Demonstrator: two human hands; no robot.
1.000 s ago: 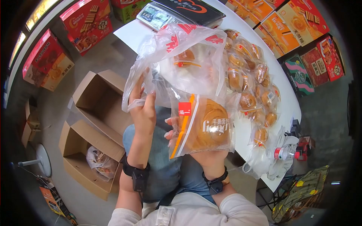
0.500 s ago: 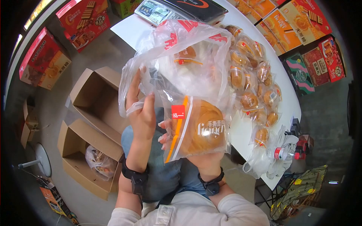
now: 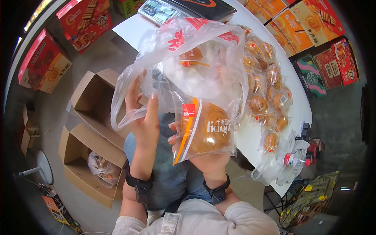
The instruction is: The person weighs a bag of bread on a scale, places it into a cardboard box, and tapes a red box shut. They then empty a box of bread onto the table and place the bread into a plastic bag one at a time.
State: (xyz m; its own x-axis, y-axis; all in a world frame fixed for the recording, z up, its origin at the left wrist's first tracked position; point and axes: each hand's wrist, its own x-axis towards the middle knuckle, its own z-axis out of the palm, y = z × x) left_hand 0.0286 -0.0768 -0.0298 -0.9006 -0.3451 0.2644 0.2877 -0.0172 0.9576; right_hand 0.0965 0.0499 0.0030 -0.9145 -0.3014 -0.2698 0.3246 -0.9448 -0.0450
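Observation:
My right hand [image 3: 211, 161] cups a packaged bread bun [image 3: 213, 133] from below, its fingertips on the left edge of the clear wrapper with an orange stripe. The bun is at the near side of a translucent plastic carrier bag [image 3: 156, 58] with red print. My left hand [image 3: 144, 119] is in the bag's mouth, with fingers spread and a handle strip across them, holding the left side apart. Inside the bag lies another wrapped bun [image 3: 192, 56]. Clear film hides part of the left fingers.
Many wrapped buns [image 3: 258, 103] cover the right side of the white table [image 3: 127, 33]. A weighing scale [image 3: 188, 9] stands at the back. A bottle [image 3: 295, 159] lies at right. Open cardboard boxes [image 3: 92, 164] are on the floor at left.
My left hand has moved a little left, drawing the bag's mouth wider. My right hand and the bun have risen slightly toward the bag.

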